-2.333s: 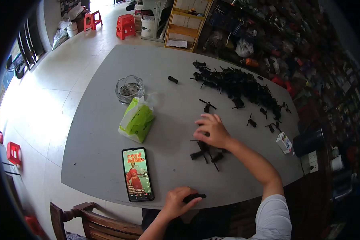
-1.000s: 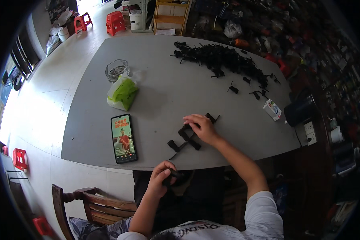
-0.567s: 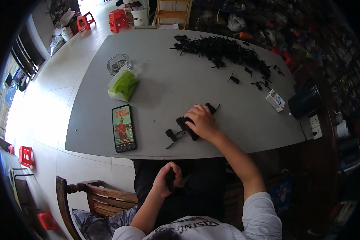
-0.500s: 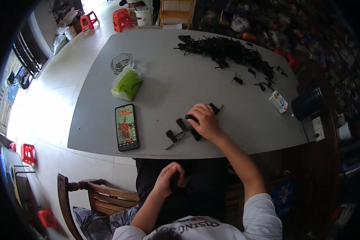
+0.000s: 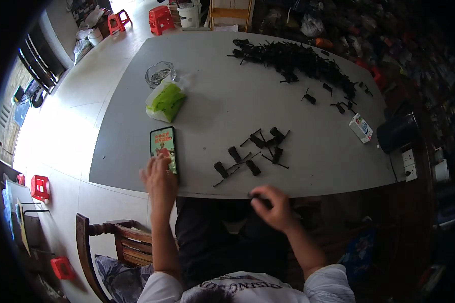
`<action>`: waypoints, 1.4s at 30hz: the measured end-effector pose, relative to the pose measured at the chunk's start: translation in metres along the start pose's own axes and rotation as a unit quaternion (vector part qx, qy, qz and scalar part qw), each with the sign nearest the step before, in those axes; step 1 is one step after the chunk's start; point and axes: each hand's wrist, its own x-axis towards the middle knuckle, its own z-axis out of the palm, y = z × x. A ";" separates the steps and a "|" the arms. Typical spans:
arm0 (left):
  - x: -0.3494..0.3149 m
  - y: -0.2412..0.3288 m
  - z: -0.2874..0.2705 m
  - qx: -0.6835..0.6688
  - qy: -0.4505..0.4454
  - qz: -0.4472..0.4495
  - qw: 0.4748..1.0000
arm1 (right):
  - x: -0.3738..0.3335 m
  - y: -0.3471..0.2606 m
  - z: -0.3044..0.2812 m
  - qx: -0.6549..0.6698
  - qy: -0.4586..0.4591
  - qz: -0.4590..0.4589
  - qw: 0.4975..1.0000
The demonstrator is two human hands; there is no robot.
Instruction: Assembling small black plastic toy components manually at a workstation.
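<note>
My left hand (image 5: pixel 160 179) is over the lower part of a smartphone (image 5: pixel 163 139) with a lit screen, fingers loosely apart and slightly blurred. Whether a fingertip touches the glass I cannot tell. At the table's front edge, my right hand (image 5: pixel 277 207) is closed around a small black plastic part (image 5: pixel 262 201), mostly hidden by the fingers. Just beyond it lie several black parts with thin rods, among them one black part (image 5: pixel 253 167) nearest the edge and another (image 5: pixel 221 169) at the left.
A large heap of similar black parts (image 5: pixel 298 63) covers the far right of the grey table (image 5: pixel 207 101). On the left are a glass ashtray (image 5: pixel 160 74) and a green plastic bag (image 5: pixel 166 102). A small carton (image 5: pixel 360 128) and a dark container (image 5: pixel 398 132) stand at the right.
My left hand has gone from my lap up to the phone; the black thing in it no longer shows. My right hand has drawn back from the nearby parts to the table edge.
</note>
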 end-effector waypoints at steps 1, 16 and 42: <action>0.005 0.013 -0.002 -0.131 -0.006 0.057 0.990 | -0.010 -0.001 0.009 -0.009 -0.038 -0.005 0.999; -0.020 0.057 0.002 -0.213 -0.143 0.176 0.950 | -0.054 0.009 0.060 -0.003 -0.059 0.032 0.998; -0.082 0.102 -0.011 -0.638 -0.237 0.009 0.732 | -0.032 -0.042 0.047 0.088 0.102 0.082 0.988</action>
